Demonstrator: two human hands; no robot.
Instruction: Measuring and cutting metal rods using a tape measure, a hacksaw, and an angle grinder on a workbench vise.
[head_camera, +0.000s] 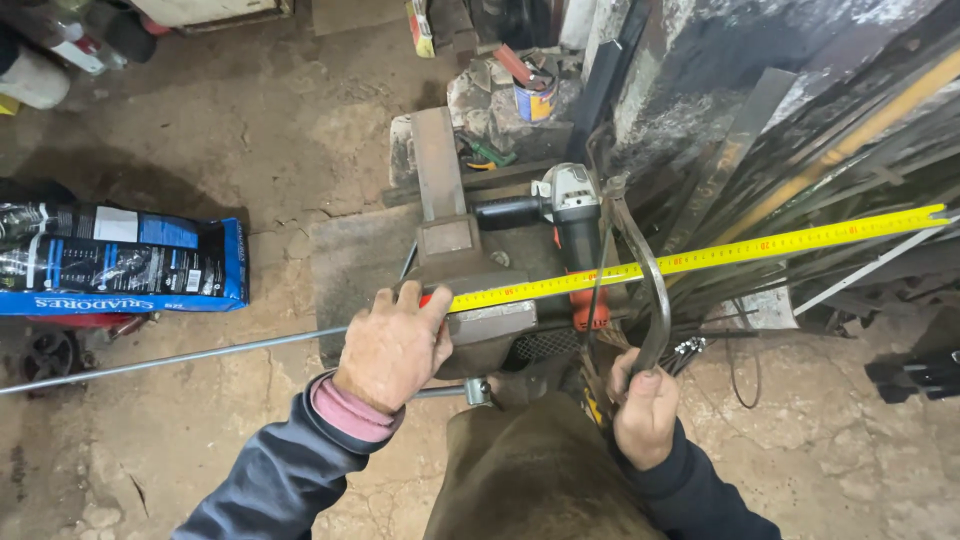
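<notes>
1 paint can (535, 98), contents apparently hidden

Bare floor (250, 130) open leftward, angle grinder (570, 225) and stacked metal bars (800, 130) crowding right

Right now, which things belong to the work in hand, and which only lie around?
In use:
left hand holding the yellow tape measure on the vise
right hand gripping the hacksaw
thin steel rod

Lying about:
angle grinder
blue bag
paint can

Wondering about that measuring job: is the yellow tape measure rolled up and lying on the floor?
No, the yellow tape measure is pulled out long, running from the left hand at the vise toward the right.
</notes>
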